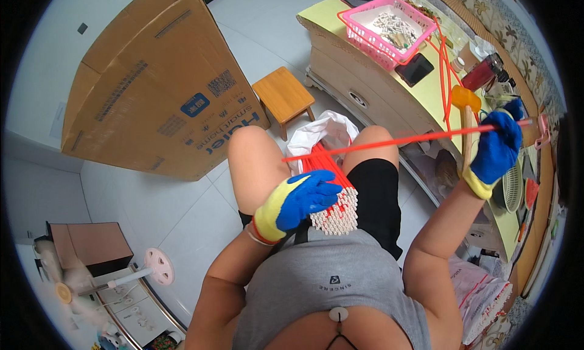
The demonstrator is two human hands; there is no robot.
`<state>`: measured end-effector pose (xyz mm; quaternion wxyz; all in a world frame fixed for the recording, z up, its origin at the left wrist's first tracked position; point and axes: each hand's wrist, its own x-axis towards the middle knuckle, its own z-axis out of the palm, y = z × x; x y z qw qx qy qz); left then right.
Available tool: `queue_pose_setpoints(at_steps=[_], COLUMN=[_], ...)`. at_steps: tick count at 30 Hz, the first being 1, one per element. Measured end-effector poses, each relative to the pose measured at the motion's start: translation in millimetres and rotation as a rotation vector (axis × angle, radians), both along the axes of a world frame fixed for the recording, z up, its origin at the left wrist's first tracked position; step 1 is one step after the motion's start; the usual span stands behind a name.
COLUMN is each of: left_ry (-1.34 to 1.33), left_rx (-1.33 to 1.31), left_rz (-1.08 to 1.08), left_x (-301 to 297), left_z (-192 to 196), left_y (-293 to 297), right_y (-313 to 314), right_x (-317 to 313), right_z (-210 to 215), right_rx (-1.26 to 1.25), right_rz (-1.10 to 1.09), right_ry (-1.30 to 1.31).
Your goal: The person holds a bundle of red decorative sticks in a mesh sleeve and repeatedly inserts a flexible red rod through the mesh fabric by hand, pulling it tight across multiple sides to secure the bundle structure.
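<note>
My right hand [497,146], in a blue and yellow work glove, is raised at the right above the cabinet's edge. Its fingers are closed around a long thin red stick [389,143], which stretches left across my knees. A bundle of similar red sticks [336,195] with whitish ends lies between my thighs, the ends toward my belly. The far part of the bundle goes into a white bag [325,131]. My left hand [301,201], gloved the same way, lies over the bundle's left side with its fingers stretched out.
A pink basket [389,30] of small white pieces stands on the cabinet top [325,15]. Near it lie a black phone [415,70], loose red sticks [445,76] and an orange container [466,98]. Ahead are a wooden stool [283,94] and a large cardboard box [164,88].
</note>
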<state>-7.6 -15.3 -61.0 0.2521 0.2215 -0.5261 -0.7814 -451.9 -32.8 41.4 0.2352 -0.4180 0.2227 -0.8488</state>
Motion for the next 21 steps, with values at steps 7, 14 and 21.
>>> queue_pose_setpoints(at_steps=[7,14,21], left_ry=[0.751,0.965,0.678], left_rx=[0.315,0.259,-0.153], left_rz=[0.540,0.640,0.133], left_x=[-35.7,-22.0,33.9], left_z=[-17.5,29.5,72.9], left_y=[-27.8,-54.3,-42.2], right_y=[21.9,0.3,37.0], right_x=[-56.2,-8.4,88.6], right_z=[-90.2,-119.1,-39.8], right_rx=[-0.001,0.086,0.355], right_rz=[0.408,0.410,0.640], right_ry=[-0.720,-0.872,0.002])
